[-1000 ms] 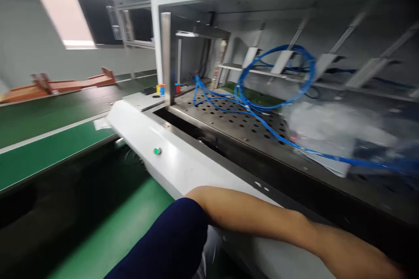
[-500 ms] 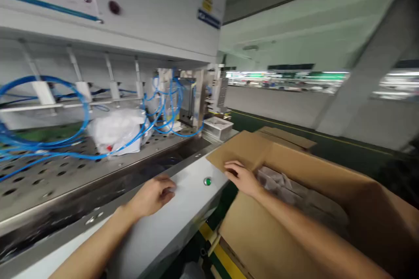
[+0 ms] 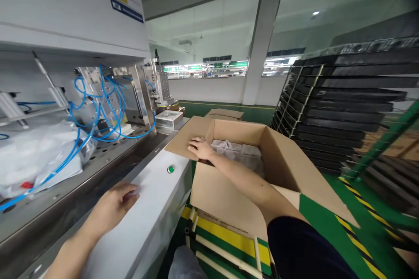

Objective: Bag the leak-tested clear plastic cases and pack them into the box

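Currently right hand open, palm down on folded-back flap of cardboard box, flap laid aside so white-wrapped items stay exposed; left hand loosely curled, empty, over white machine ledge.

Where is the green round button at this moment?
In the head view, the green button sits on the white machine ledge, close to the open cardboard box on its right and ahead of the left hand.

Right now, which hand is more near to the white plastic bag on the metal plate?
Left hand: over the white ledge, in front of the bag. Right hand: farther, on the cardboard box flap.
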Demonstrator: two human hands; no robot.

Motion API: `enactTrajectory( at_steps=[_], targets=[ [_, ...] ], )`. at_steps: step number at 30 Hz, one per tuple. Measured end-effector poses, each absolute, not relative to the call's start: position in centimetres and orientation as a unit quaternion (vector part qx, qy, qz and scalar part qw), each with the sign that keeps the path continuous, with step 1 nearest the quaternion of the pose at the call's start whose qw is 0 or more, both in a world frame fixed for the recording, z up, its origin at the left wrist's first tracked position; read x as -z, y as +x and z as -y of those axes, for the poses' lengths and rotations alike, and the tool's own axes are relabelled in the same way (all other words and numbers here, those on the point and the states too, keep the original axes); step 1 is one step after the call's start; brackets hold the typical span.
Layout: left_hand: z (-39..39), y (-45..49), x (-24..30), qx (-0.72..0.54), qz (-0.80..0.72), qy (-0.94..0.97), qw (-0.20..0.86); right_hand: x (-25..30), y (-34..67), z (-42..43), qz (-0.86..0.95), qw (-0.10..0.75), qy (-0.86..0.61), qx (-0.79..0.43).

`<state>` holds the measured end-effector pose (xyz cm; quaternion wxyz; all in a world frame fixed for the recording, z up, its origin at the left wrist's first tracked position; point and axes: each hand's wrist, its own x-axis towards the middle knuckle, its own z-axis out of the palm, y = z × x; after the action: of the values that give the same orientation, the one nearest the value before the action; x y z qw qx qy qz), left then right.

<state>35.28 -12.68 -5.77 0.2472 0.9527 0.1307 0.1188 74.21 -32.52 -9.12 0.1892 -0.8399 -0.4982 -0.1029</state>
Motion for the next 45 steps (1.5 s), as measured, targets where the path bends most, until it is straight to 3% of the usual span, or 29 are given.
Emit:
enactTrajectory(
  at_steps=[16, 25, 45],
  targets=[
    [13.3, 35.3, 4.6, -0.096, -0.125, 0.960, 0.233, 9.4, 75.8, 32.7, 0.495, 0.280, -0.817, 0.094],
    [13.3, 35.3, 4.7, -0.098, -0.127, 0.962, 0.221, 9.8, 77.1, 33.0, 0.405, 0.227, -0.879, 0.109],
    [13.5, 35.2, 4.6, -0.093, -0.127, 0.964, 0.215, 9.4, 77.4, 33.3, 0.418, 0.244, -0.869, 0.104]
  ],
)
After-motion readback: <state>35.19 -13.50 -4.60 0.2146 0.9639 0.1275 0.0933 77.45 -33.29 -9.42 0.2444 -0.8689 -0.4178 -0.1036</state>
